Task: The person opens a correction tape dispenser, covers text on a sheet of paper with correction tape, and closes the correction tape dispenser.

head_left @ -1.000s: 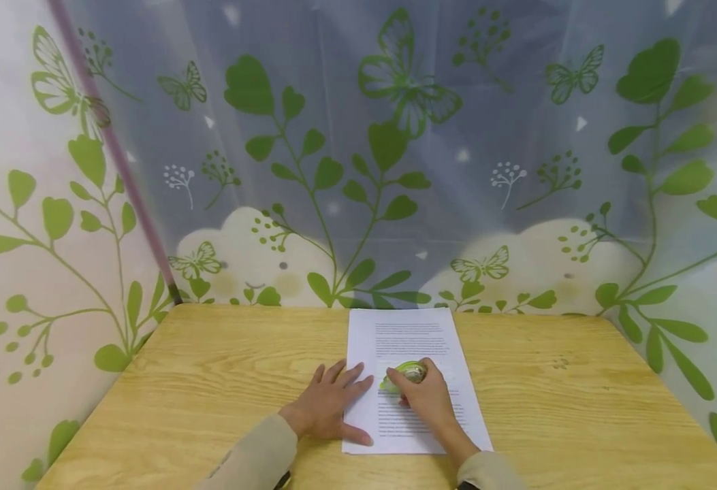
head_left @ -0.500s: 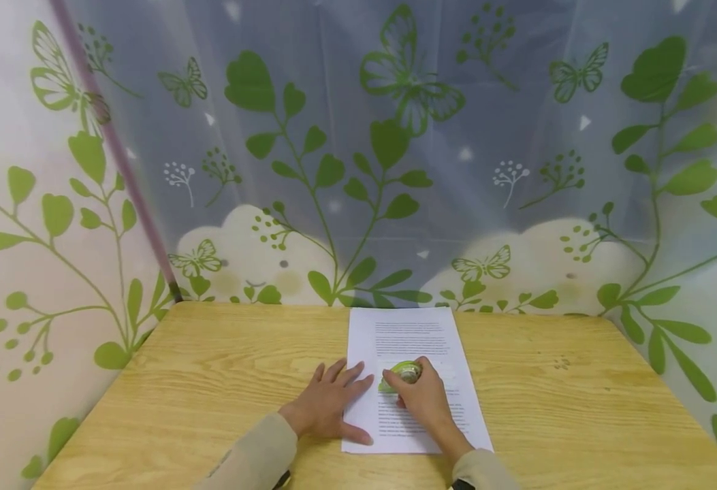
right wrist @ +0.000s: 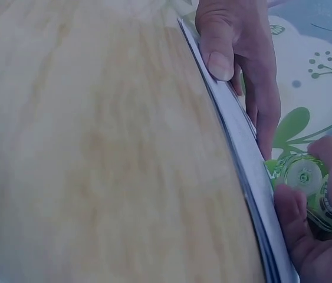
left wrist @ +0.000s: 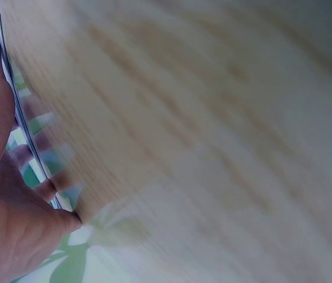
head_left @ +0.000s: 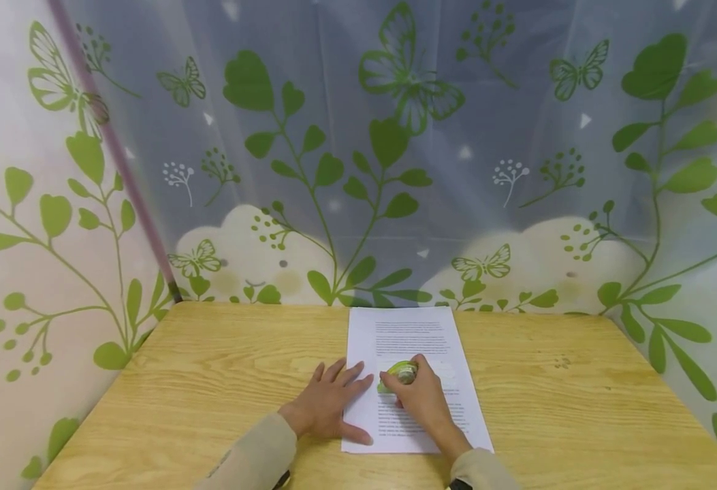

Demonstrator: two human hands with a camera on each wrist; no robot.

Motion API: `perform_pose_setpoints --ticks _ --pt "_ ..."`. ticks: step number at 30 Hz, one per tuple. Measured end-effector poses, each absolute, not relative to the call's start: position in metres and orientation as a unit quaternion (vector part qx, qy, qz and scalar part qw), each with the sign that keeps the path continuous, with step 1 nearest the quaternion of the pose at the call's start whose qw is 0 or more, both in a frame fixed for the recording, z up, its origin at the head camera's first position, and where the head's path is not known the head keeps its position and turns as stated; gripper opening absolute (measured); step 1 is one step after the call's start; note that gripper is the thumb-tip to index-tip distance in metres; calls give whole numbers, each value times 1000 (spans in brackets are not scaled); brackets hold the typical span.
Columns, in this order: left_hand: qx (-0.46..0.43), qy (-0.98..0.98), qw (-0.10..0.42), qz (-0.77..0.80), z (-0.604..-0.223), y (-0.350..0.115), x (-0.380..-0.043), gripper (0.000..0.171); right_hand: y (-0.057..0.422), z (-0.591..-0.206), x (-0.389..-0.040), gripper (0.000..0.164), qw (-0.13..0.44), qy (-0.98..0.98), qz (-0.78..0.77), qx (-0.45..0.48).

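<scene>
A small stack of printed paper [head_left: 361, 333] lies on the wooden table in front of me. Spread flat, my left hand [head_left: 327, 403] presses on its left edge with straight fingers. My right hand [head_left: 424, 403] pinches a green, see-through correction tape [head_left: 404, 373] between thumb and fingers, its tip against the sheet near the start of a text line. In the right wrist view, round spools show inside the correction tape [right wrist: 302, 174], just above the layered paper edge. A pale blank strip crosses the text to the right of the hand.
The wooden table [head_left: 223, 361] extends to both sides of the paper. Behind it hangs a curtain [head_left: 333, 170] printed with green leaves and butterflies, and a pink pole [head_left: 128, 163] slants down at the left.
My right hand has slid slightly left across the sheet with the correction tape. The left hand and the paper have stayed in place.
</scene>
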State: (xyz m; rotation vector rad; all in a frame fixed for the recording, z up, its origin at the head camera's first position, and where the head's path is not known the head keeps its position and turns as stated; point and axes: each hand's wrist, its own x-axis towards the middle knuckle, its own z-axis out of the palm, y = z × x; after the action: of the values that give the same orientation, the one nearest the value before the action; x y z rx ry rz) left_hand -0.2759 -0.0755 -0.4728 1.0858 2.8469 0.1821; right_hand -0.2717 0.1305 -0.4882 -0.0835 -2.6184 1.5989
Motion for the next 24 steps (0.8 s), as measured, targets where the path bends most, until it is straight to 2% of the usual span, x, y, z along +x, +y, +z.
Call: perform_pose_setpoints --ticks 7,24 --pt "357 931 44 58 -472 -76 -275 98 131 -486 -272 54 34 -860 510 -14" --pt "358 931 42 62 -475 -76 -276 98 137 -491 -273 49 51 -864 501 -15"
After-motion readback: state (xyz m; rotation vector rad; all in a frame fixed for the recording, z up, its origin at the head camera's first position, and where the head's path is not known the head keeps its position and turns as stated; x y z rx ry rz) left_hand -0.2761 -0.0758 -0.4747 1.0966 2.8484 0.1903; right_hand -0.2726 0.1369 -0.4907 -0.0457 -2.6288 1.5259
